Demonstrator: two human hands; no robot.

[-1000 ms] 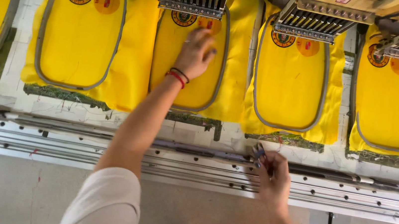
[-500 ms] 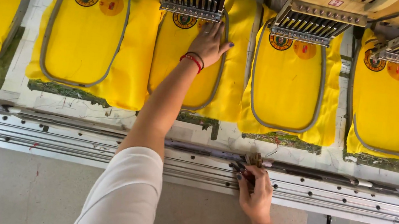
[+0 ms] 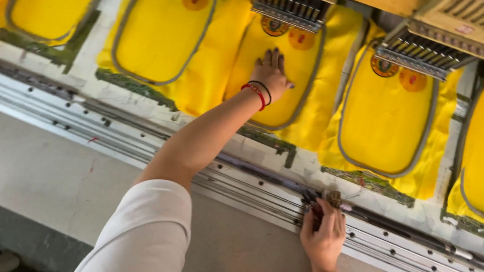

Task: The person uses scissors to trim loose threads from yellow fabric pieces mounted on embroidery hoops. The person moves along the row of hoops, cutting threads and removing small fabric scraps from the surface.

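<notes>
The left arm is stretched forward with the left hand [image 3: 271,75] laid flat, fingers together, while the right hand [image 3: 323,233] is held low and near, fingers curled closed, wrist bent upward.

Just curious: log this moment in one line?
left hand: flat on yellow cloth in hoop | right hand: on metal rail, small tool held

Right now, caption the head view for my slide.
Left hand pressed flat on hooped yellow fabric under an embroidery head; right hand grips a small dark tool on the metal rail.
</notes>
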